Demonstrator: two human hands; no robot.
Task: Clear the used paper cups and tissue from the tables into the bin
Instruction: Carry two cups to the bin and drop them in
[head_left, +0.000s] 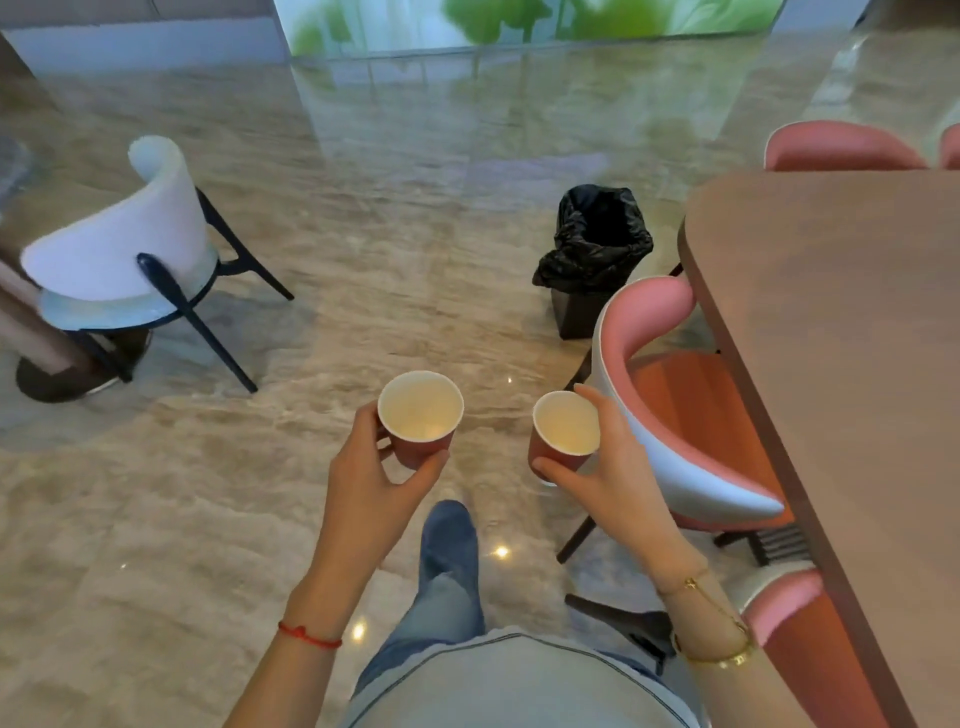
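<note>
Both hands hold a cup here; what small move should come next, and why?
Probably carry on forward and slightly right toward the bin. The left hand grips one red paper cup, the right hand another, and the black-lined bin stands open on the floor ahead, not yet under either cup.

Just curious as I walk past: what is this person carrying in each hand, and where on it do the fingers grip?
Each hand holds one red paper cup by its side wall: left hand on the left cup, right hand on the right cup.

Café or lounge, polished marble floor (363, 260), pink chairs (691, 405), wooden table (841, 322), lined bin (597, 249)
</note>
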